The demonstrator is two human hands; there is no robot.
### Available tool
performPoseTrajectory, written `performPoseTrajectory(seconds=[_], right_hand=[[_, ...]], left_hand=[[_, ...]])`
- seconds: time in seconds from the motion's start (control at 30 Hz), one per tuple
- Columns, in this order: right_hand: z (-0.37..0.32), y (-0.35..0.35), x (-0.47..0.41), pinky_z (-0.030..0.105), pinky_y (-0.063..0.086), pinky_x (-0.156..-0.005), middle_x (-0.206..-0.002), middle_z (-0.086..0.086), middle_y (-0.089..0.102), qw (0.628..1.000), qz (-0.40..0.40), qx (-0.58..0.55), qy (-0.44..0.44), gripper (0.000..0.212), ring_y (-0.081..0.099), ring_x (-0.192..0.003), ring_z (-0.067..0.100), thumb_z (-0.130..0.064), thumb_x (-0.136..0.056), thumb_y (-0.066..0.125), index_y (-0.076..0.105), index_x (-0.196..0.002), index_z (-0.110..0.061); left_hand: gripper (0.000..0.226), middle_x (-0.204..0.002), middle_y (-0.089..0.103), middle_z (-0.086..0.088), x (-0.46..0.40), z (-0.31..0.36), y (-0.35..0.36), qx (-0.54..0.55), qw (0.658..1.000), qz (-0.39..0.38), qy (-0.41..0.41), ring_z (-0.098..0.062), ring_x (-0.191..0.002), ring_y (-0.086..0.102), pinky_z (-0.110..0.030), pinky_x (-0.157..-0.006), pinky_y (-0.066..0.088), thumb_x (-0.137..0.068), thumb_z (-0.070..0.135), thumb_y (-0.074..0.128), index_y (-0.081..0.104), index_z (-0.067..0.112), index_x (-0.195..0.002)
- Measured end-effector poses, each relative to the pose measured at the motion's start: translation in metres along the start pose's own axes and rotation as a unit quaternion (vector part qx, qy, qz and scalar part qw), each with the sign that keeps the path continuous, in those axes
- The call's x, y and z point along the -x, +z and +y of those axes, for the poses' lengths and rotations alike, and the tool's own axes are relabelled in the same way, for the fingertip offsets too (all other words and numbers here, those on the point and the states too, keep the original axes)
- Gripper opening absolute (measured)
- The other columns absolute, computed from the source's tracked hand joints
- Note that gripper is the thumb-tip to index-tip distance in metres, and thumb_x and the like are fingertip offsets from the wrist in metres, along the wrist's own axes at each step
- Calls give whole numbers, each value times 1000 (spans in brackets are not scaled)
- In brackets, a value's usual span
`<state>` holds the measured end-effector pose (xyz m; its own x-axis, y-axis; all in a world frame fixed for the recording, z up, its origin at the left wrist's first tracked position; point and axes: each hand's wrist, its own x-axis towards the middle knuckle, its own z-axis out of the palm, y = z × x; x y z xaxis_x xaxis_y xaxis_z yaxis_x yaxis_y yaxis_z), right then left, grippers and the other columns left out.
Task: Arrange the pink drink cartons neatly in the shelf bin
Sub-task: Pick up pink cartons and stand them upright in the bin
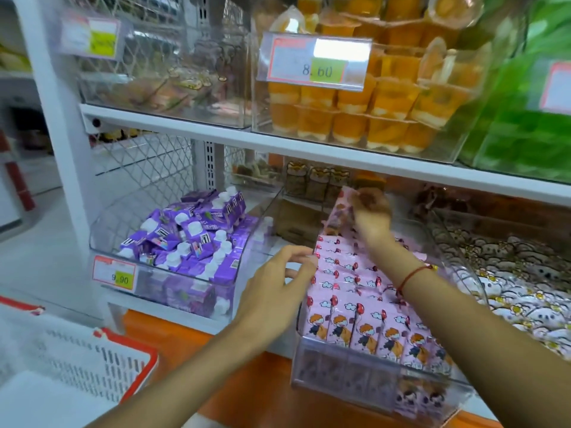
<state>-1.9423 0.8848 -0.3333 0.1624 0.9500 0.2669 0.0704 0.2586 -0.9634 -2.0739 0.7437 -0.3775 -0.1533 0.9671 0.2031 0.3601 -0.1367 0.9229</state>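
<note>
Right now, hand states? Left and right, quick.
Left hand: open, fingertips touching the left edge of the pink cartons in the bin.
Right hand: holding one raised pink carton.

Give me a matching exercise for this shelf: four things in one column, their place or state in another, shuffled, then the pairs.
1. purple cartons
2. orange cups
3. right hand
4. left hand

A. upper shelf, behind the 8.60 tag
B. holds one pink carton up
C. bin left of the pink cartons
D. fingertips at the pink rows' left edge

Pairs: 1-C, 2-A, 3-B, 4-D
</note>
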Motion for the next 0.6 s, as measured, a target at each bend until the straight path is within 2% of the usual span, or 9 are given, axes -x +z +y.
performPoseTrajectory(seconds=[0.03, 0.1, 0.2, 0.27, 0.33, 0.37, 0.47, 0.53, 0.6], right_hand=[[-6, -1, 4, 20, 53, -67, -81, 3, 59, 996, 49, -73, 11, 12, 61, -67, 7, -12, -93, 58, 53, -83, -17], [-17, -9, 17, 17, 51, -67, -82, -1, 59, 979, 121, -161, 42, 14, 56, -72, 6, -15, -92, 61, 52, -83, -19], [-28, -30, 45, 17, 50, -58, -80, -3, 60, 966, 133, -213, 69, 11, 57, -65, 6, -18, -93, 61, 52, -86, -19], [-37, -43, 65, 18, 45, -57, -78, -2, 59, 969, 139, -200, 50, 8, 53, -62, 6, -16, -94, 58, 54, -100, -15], [-48, -51, 83, 19, 47, -62, -80, 1, 59, 976, 122, -178, 33, 13, 53, -63, 7, -13, -95, 55, 53, -109, -13], [-53, -53, 92, 19, 49, -63, -82, 1, 59, 980, 99, -168, 35, 14, 55, -62, 6, -13, -96, 54, 53, -110, -12], [-54, -57, 115, 15, 52, -62, -83, 2, 58, 981, 27, -177, 70, 16, 54, -65, 5, -14, -96, 54, 56, -111, -10], [-52, -60, 123, 15, 52, -62, -81, 0, 58, 976, -4, -196, 92, 13, 54, -69, 7, -17, -96, 55, 57, -107, -11], [-50, -63, 126, 15, 53, -65, -82, 0, 63, 971, -38, -211, 102, 14, 59, -74, 8, -18, -96, 54, 59, -107, -11]], left_hand=[[7, -105, 61, 22, 0, 1, -2, 7, 1000, 7, -5, 4, -98, 57, -25, -88, 47, -94, 43, 50, 55, 47, -93], [9, -103, 59, 20, -1, 6, -9, 24, 999, 46, -4, 7, -96, 54, -18, -83, 42, -96, 36, 51, 57, 42, -96], [20, -103, 57, 17, -1, 22, -14, 42, 994, 97, 39, 3, -95, 55, -18, -82, 41, -94, 18, 55, 59, 28, -111], [26, -104, 57, 15, 1, 36, -12, 39, 993, 86, 71, 9, -91, 54, -8, -75, 41, -94, 13, 53, 56, 26, -115], [29, -106, 55, 12, 5, 45, -4, 20, 994, 46, 95, 5, -94, 54, -4, -69, 41, -94, 14, 53, 53, 30, -119], [30, -110, 54, 12, 9, 47, 0, 9, 994, 24, 103, 2, -97, 54, -6, -72, 42, -95, 19, 53, 51, 32, -122], [31, -118, 56, 19, 19, 41, 7, -10, 993, -19, 118, -1, -105, 55, -29, -91, 48, -94, 39, 54, 49, 37, -125], [26, -111, 61, 24, 25, 35, 5, -24, 990, -38, 137, 0, -100, 59, -36, -90, 50, -93, 47, 52, 51, 42, -119], [21, -106, 64, 28, 27, 32, 2, -46, 985, -50, 160, 2, -95, 61, -34, -84, 53, -92, 48, 50, 53, 47, -113]])
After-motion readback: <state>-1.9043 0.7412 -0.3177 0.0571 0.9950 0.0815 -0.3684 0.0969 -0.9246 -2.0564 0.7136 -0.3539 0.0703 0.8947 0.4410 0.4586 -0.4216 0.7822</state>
